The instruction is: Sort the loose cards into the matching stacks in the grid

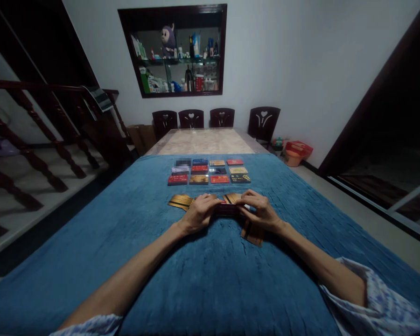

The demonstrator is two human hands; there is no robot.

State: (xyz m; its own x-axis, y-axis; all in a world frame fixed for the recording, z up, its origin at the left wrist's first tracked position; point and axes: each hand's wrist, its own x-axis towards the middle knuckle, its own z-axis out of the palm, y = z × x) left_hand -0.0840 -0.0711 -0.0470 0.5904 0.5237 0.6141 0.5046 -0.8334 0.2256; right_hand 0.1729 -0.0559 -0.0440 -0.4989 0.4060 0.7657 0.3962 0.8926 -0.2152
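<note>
Left hand (200, 213) and right hand (262, 212) grip opposite ends of a dark-edged card stack (227, 209) between them over the blue cloth (154, 261) on the bench (210, 140), with gold cards (178, 200) just left of the left hand, another gold card (253, 235) at the right hand's near side, rows of card piles (199, 179) beyond both.

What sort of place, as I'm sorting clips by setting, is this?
Probably a home dining room: dark chairs stand by the far end of a large table, and a shelved wall niche holds a plush toy.
</note>
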